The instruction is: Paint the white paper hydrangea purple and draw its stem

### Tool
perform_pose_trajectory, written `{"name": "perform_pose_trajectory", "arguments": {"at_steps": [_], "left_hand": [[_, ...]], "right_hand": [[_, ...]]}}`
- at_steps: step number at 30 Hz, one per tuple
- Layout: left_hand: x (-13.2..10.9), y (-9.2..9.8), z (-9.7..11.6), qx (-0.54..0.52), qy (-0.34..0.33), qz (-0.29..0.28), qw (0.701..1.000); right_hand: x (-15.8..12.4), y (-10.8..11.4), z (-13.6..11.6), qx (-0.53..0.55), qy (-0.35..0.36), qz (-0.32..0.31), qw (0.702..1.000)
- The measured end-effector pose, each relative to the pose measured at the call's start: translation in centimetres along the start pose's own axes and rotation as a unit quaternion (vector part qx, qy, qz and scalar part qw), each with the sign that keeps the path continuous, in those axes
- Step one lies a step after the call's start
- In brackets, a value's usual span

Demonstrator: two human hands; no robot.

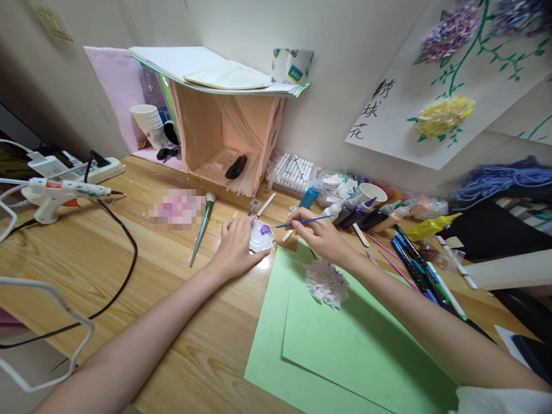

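A small white paint palette (255, 244) with a scalloped edge lies on the wooden desk, a dab of purple paint (265, 229) in it. My left hand (235, 247) holds the palette's left side, fingers along the far edge and thumb at the near edge. Between the fingers and thumb of my right hand (317, 233) is a thin blue paintbrush (302, 222). Its tip points left, close to the purple paint; I cannot tell whether they touch. Just below my right wrist, a pale ruffled paper flower (326, 283) rests on green paper sheets (345, 351).
A large makeup-style brush (202, 230) and a blurred pink patch (177, 208) lie left of the palette. Farther left are a glue gun (64, 192) and its black cord (131, 253). Paint bottles (360, 210), pens (409, 261) and a box of markers (293, 171) line the back and right.
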State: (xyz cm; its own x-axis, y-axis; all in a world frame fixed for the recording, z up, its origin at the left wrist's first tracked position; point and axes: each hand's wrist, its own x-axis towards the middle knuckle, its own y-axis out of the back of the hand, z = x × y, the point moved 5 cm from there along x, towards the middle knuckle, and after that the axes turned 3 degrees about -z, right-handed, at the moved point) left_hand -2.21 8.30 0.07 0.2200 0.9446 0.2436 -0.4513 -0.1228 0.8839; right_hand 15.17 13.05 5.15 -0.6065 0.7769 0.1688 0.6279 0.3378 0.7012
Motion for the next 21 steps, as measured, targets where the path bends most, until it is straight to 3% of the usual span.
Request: {"name": "perform_pose_trajectory", "arguments": {"at_steps": [5,11,21], "left_hand": [[0.0,-0.1,-0.1,0.004,-0.001,0.007,1.0],[0.0,0.0,0.0,0.012,-0.003,0.008,1.0],[0.0,0.0,0.0,0.01,-0.003,0.008,1.0]], "right_hand": [[-0.1,0.0,-0.4,-0.026,0.003,-0.02,0.999],[-0.7,0.8,-0.4,-0.008,0.007,0.026,1.0],[-1.1,1.1,0.0,0.049,-0.019,0.042,0.998]]}}
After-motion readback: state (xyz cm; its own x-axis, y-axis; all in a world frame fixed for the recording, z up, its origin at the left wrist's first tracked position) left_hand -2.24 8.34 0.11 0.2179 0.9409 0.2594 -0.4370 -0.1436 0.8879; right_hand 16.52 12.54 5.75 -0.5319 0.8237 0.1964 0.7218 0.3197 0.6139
